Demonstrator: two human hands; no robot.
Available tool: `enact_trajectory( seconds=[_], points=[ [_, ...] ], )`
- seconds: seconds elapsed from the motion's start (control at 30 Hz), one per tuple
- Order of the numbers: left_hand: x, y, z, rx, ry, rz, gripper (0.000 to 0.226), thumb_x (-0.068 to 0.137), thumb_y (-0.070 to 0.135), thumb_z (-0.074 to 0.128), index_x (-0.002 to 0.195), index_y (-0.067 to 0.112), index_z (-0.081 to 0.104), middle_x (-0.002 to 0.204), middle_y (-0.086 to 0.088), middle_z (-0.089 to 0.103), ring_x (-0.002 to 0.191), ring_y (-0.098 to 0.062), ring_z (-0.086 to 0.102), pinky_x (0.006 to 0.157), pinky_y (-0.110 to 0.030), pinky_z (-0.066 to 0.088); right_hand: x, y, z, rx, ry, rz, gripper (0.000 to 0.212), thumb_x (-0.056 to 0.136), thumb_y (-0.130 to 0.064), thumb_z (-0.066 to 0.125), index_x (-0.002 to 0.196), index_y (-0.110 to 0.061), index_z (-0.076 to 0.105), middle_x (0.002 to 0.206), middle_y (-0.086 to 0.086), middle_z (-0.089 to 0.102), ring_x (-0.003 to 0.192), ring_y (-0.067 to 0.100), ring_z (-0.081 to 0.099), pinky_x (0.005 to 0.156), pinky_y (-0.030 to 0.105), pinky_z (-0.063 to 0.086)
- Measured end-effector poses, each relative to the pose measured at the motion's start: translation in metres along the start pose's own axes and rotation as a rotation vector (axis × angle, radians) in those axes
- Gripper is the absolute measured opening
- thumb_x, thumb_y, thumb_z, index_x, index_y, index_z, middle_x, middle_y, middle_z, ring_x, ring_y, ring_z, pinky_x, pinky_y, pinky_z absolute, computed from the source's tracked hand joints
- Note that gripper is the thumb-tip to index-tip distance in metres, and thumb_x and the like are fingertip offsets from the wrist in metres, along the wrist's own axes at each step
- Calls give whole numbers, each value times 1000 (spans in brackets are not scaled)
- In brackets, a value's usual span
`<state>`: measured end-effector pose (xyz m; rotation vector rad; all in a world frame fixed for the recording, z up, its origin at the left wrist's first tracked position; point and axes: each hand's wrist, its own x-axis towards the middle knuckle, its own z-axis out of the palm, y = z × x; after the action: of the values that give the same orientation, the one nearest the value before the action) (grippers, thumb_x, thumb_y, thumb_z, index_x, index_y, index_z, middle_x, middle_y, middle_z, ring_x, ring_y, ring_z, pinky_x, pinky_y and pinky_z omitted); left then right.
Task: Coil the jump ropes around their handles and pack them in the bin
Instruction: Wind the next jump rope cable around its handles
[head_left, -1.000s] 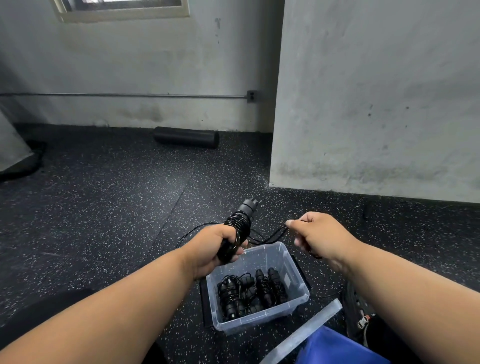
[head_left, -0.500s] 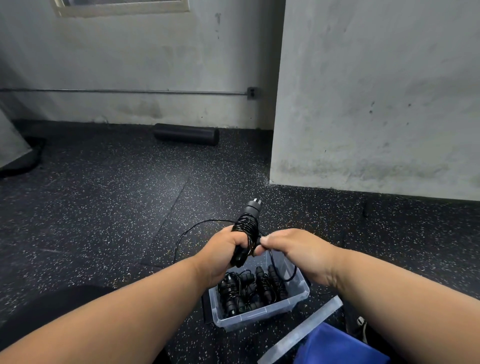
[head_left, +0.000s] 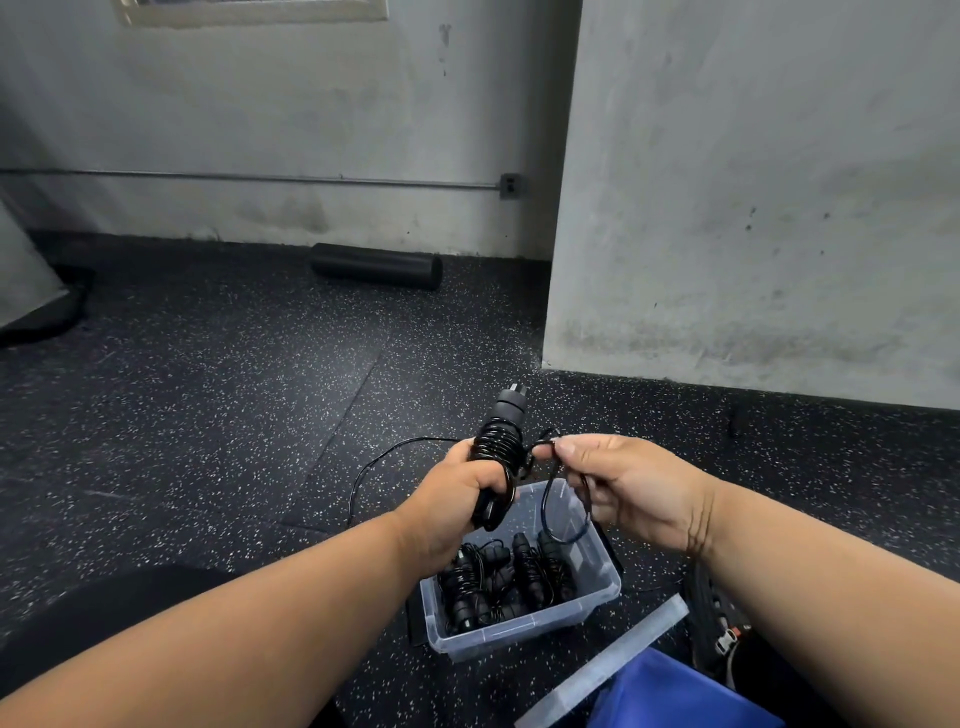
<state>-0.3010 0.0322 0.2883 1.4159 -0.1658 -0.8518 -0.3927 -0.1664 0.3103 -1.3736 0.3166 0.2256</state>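
My left hand is wrapped tight round the handles, which poke up and away from me with the cord already wound in a thick stack above my fist. My right hand pinches the cord just beside that stack, a slack loop hanging from it over the bin. A loose tail runs left and down onto the floor. Risks, my read: if the pinch slips, the top turns could spring loose and unwind; the tail on the floor could snag or kink as it gets pulled in; the hanging loop could catch the bin's rim or the ropes already packed inside. The bin sits directly below my hands, open on top, with space left at its near right corner. A clear lid and something blue crowd the near right; the wall closes off far right; open floor lies left.
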Motion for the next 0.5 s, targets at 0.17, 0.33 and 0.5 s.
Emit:
enact_trajectory(
  seconds=[0.17, 0.33, 0.5],
  points=[
    [-1, -10, 2, -11, -18, -4, 71, 65, 8, 62, 134, 22, 53, 117, -23, 68, 99, -34, 65, 87, -47, 49, 3, 0, 9, 136, 68, -10, 17, 90, -25, 70, 100, -13, 76, 78, 8, 70, 60, 11, 66, 51, 21, 56],
    [-1, -10, 4, -170, 1, 24, 51, 83, -4, 57, 132, 11, 50, 110, -20, 67, 82, -26, 71, 79, -41, 56, 3, 1, 11, 265, 71, -45, 22, 86, -22, 70, 101, -6, 74, 81, 12, 70, 69, 18, 69, 63, 27, 61],
    [3, -2, 0, -265, 76, 20, 41, 94, -8, 49, 133, 8, 49, 116, -19, 67, 92, -27, 68, 68, -35, 59, 2, 7, 16, 345, 44, -42, 24, 90, -21, 68, 106, -3, 72, 88, 17, 72, 75, 22, 72, 70, 30, 63]
  ],
)
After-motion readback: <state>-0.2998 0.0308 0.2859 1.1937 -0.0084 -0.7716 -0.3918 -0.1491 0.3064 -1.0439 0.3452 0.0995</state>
